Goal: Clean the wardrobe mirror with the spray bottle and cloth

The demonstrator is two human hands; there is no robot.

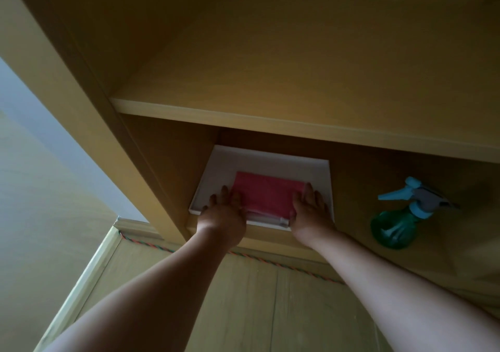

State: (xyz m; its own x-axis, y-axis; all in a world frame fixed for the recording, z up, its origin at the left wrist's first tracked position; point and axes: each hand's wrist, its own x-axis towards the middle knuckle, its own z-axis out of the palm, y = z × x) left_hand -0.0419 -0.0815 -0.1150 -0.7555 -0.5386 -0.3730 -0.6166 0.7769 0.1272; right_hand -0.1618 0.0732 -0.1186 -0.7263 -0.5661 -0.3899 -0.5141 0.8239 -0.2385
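A folded pink cloth (pixel 263 195) lies in a shallow white tray (pixel 259 162) on the bottom shelf of a wooden wardrobe. My left hand (pixel 223 212) rests on the cloth's left edge with fingers laid flat. Along the cloth's right edge lies my right hand (pixel 311 208), fingers straight, the thumb near the front corner. A green spray bottle (pixel 397 221) with a light blue trigger head stands on the same shelf, well to the right of the tray and apart from both hands. No mirror is in view.
A wooden shelf board (pixel 270 118) runs just above the tray, leaving a low opening. The wardrobe's left side panel (pixel 130 162) stands close to the tray. Below lies wood-look floor (pixel 243 311) with a twisted cord along the wardrobe base.
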